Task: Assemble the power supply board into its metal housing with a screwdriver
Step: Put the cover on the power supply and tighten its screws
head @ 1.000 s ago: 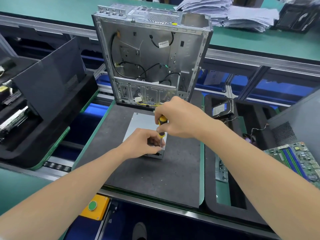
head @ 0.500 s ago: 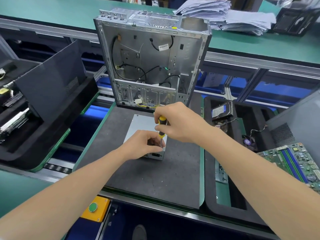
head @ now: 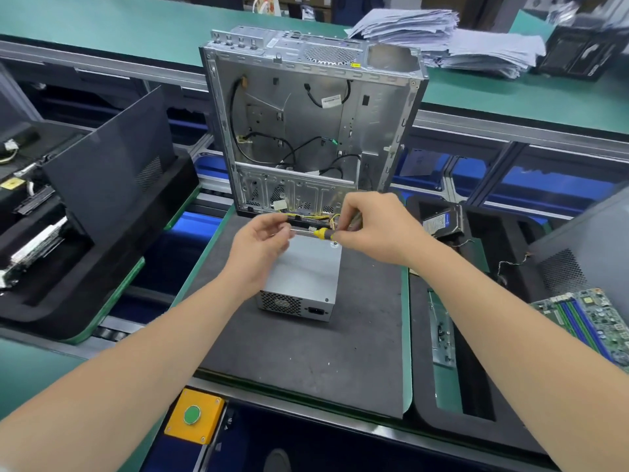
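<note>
The right hand (head: 376, 229) is curled round the one screwdriver (head: 323, 234), gripping its yellow-and-black handle so that the tool lies nearly level, pointing left. The left hand (head: 262, 241) is held up just beside it, fingers bent with the thumb (head: 272, 222) close to the fingertips at the far end of the blurred shaft. Whether they pinch the shaft or a small part there cannot be told. Both hands are raised over the back end of the single power supply (head: 306, 274), a closed silver metal box lying flat on the dark grey mat (head: 306, 362). Its near face shows one mesh vent (head: 280, 303) and one mains socket (head: 316, 311).

Just behind the box stands one computer case (head: 299, 131), upright with its open side toward the camera. Several black cables (head: 258, 144) loop inside it, and a bunch of yellow wires (head: 306, 216) lies at its foot.

To the right, one hard drive (head: 439, 221) rests in a black foam tray (head: 476, 335), with one green motherboard (head: 589, 318) beyond it. To the left, a black side panel (head: 112, 165) leans in a second foam tray (head: 51, 301). On the near edge sits one yellow box with a green button (head: 192, 414). A heap of papers (head: 442, 39) lies on the far green bench (head: 119, 25).
</note>
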### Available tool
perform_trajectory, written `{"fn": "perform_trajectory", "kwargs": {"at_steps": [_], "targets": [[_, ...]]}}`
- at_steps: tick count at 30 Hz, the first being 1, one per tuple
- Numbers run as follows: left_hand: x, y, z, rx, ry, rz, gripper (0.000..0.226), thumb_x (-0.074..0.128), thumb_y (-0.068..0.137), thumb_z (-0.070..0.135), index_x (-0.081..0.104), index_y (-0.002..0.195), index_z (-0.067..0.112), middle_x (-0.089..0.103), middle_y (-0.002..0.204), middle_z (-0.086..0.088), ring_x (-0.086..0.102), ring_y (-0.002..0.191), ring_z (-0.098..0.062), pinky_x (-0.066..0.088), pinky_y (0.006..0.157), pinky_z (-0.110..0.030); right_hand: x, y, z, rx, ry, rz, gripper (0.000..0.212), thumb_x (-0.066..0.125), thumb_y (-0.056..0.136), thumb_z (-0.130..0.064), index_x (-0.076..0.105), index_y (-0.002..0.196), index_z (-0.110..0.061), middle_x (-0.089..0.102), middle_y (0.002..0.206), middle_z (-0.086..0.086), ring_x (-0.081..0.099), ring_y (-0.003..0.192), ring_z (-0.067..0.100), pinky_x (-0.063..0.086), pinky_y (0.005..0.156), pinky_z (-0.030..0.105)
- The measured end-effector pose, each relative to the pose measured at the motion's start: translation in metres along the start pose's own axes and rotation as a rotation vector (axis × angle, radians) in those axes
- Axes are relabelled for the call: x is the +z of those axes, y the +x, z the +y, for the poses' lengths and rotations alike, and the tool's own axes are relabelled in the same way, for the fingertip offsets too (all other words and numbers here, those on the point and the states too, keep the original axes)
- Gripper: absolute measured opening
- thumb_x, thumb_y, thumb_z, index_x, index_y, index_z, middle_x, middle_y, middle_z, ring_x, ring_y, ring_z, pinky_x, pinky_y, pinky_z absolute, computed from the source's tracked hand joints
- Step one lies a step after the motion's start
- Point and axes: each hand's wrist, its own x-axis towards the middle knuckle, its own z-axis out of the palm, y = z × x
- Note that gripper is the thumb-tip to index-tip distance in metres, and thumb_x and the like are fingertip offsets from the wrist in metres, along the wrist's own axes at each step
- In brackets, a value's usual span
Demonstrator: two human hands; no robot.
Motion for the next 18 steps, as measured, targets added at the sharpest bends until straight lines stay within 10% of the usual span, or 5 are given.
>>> {"fn": "perform_trajectory", "kwargs": {"at_steps": [10, 18], "targets": [[-0.004, 0.006, 0.015, -0.062, -0.045, -0.022, 0.028, 0.073, 0.091, 0.001, 0.066, 0.116, 0.01, 0.075, 0.101, -0.006, 0.071, 0.095, -0.018, 0.057, 0.085, -0.027, 0.067, -0.001, 0.001, 0.199, 0.248, -0.231, 0.026, 0.081, 0.075, -0.025, 0.067, 0.094, -0.034, 0.074, 0.077, -0.016, 0.067, 0.061, 0.003, 0.049, 0.052, 0.021], [0.002, -0.018, 0.002, -0.132, 0.382, -0.165, 0.016, 0.069, 0.099, 0.021, 0.075, 0.105, 0.008, 0.076, 0.091, -0.01, 0.072, 0.082, -0.02, 0.057, 0.075, -0.031, 0.087, -0.015, -0.003, 0.404, 0.781, -0.136, 0.024, 0.085, 0.085, -0.015, 0.068, 0.099, -0.004, 0.077, 0.081, 0.018, 0.071, 0.064, 0.027, 0.061, 0.063, 0.037]]}}
